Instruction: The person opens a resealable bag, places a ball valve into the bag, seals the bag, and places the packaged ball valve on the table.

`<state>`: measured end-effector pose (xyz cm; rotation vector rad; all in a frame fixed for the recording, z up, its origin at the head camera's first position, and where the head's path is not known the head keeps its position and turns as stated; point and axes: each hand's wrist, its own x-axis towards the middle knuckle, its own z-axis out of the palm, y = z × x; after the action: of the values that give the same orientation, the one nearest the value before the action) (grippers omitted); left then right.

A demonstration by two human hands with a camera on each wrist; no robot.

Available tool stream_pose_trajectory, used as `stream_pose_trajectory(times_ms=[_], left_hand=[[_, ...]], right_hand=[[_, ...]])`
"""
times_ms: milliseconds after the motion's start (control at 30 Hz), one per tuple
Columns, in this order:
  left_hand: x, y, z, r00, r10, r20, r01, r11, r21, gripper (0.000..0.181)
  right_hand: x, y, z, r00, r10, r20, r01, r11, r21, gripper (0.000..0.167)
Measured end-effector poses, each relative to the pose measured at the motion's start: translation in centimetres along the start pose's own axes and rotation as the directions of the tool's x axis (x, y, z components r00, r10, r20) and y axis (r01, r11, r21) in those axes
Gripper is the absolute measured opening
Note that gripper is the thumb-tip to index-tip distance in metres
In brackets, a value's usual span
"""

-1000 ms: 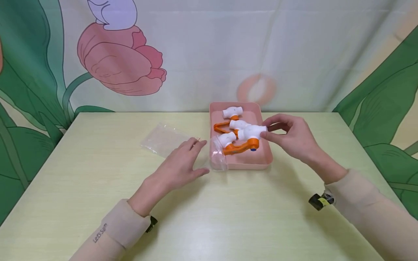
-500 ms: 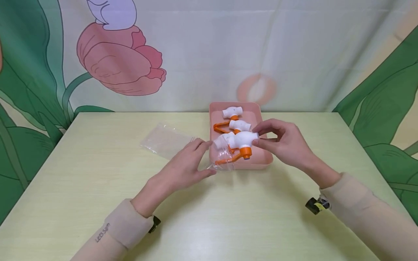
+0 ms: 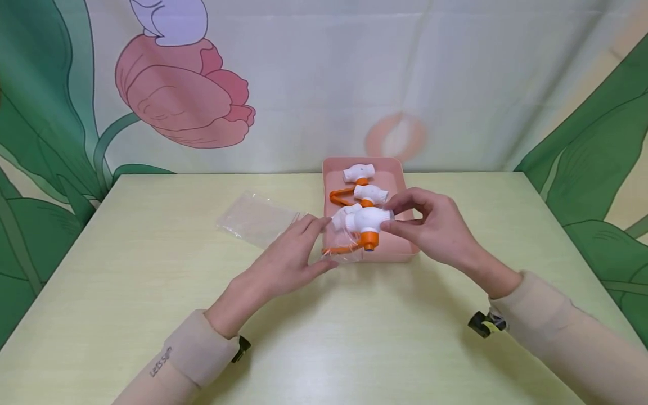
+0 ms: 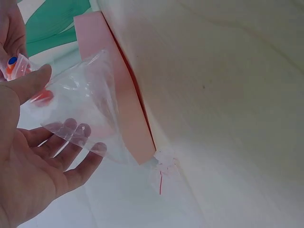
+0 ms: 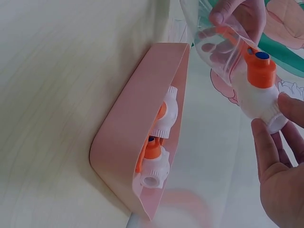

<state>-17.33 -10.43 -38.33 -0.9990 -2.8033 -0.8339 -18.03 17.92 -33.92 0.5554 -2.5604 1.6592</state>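
Note:
In the head view my right hand (image 3: 440, 230) pinches one end of a white plastic ball valve (image 3: 372, 218) between thumb and fingers. The valve's orange lever (image 3: 344, 249) points left, inside a clear plastic bag (image 4: 85, 104). My left hand (image 3: 283, 256) holds that bag, its thumb on the near side and its fingers round the other, as the left wrist view shows. In the right wrist view the bag's mouth reaches over the valve's far end, while the gripped end stays outside. Both hands are above the front of a pink tray (image 3: 395, 256).
Other white valves with orange levers lie in the tray, one at the back (image 3: 359, 172), one in the middle (image 3: 372, 194) and one partly hidden behind the bag. A flat clear bag (image 3: 253, 216) lies on the table left of the tray. A printed curtain (image 3: 314, 84) hangs behind.
My right hand has moved the ball valve leftward and slightly down, so its lever now sits inside the bag. My left hand has shifted a little to the right with the bag.

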Motion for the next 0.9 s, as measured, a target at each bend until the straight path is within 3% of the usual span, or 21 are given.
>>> stream_pose_trajectory(times_ms=[333,900], left_hand=[[-0.10,-0.41,-0.03,1.000,-0.010,-0.030,0.011,1.000,0.029,0.068],[-0.09,0.02,0.19,0.998,0.036,-0.047,-0.039,0.998,-0.053,0.067]], right_hand=[[-0.06,-0.22,-0.10,0.999,0.034,0.012,-0.032,0.993,-0.113,0.022],[0.09,-0.38,0.74,0.998,0.042,0.043,-0.040,0.997,-0.060,0.022]])
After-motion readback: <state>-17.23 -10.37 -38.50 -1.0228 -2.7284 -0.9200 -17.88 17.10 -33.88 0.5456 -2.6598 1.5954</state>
